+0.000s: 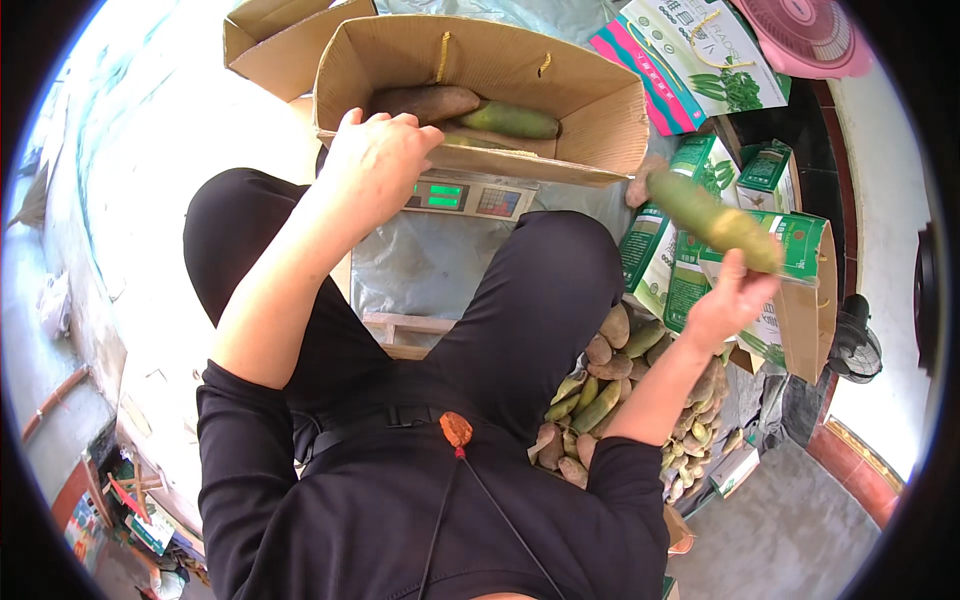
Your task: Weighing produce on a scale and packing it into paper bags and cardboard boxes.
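Observation:
An open brown cardboard box (600,140) with rope handles stands in front of me on a weighing scale (495,200) with lit green displays. Inside lie a green radish (515,120) and a reddish-brown one (425,102), with others partly hidden. My left hand (375,165) is curled over the near rim of the box, its fingertips partly hidden inside. To the right of the box, my right hand (738,298) grips a long green radish (705,213) by its paler, yellowish end. That radish is held in the air, slightly blurred, over the green-and-white boxes.
A large pile of radishes (600,395) lies on the floor by my right knee. Green-and-white cartons (650,250) stand at the right, near a pink fan (805,25) and a black fan (855,345). Another cardboard box (285,40) sits at the far left.

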`<state>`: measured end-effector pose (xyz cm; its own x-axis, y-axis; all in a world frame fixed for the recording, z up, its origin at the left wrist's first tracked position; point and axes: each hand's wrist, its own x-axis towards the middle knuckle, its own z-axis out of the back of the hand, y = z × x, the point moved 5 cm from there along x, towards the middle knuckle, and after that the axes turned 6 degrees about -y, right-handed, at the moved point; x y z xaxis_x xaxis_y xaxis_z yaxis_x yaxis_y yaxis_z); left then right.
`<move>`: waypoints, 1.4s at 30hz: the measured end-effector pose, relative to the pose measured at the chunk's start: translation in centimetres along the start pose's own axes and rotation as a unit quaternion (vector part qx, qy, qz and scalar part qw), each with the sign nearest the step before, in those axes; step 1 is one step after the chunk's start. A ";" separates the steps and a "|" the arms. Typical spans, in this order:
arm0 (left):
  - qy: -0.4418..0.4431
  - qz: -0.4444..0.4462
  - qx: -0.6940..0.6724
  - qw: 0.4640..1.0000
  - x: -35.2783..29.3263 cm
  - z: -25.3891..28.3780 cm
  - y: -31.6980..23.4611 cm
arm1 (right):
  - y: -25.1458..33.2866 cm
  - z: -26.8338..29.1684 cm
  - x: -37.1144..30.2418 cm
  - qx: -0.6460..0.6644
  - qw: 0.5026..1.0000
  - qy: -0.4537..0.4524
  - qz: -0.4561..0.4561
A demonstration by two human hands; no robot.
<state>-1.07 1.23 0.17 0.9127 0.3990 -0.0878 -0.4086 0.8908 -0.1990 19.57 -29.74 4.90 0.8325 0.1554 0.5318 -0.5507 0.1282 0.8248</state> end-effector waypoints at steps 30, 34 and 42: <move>-0.036 -0.044 -0.066 0.996 0.8 0.1 -0.6 | -20.7 7.4 -14.8 -0.219 0.915 0.149 -0.303; -0.030 -0.037 -0.083 0.995 1.2 0.0 -0.9 | -27.0 13.2 -26.7 -0.287 0.867 0.172 -0.368; -0.024 -0.015 -0.126 0.992 1.8 -1.1 -0.9 | -30.4 22.5 -34.0 -0.527 0.730 0.170 -0.401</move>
<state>0.96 0.95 -0.89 0.9209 0.3885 -0.0328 -0.3624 0.8219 -0.4394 9.39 -60.96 -33.92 0.9484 -0.1723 -0.2661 0.2159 0.9657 0.1443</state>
